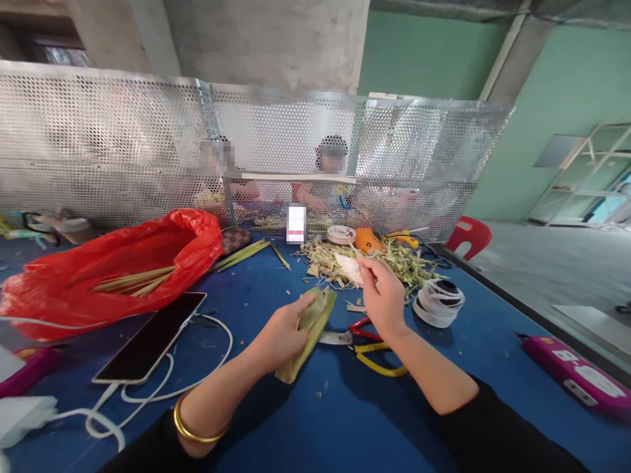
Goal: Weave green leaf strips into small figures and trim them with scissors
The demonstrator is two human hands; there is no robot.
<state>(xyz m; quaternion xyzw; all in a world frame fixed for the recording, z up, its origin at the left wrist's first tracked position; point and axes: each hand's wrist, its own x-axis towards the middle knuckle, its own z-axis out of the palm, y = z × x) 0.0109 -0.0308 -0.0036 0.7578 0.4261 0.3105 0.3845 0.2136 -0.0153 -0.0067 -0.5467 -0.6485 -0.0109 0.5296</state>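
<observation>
My left hand [286, 332] is closed round a folded pale green leaf strip [315, 325] above the blue table [276, 427]. A small white piece [349, 268] is pinched between the thumb and fingers of my right hand [384, 295], in front of a heap of shredded plant trimmings [411, 263]. Below and between my hands lie scissors [379, 362] with one red and one yellow handle, their blades pointing left, partly hidden by my right wrist.
A red plastic bag [113, 263] with green stalks lies at left, near a phone [150, 338] with a white cable. At right are a white ribbon roll [438, 303] and a purple device [574, 374]. People sit behind a perforated metal screen [286, 125].
</observation>
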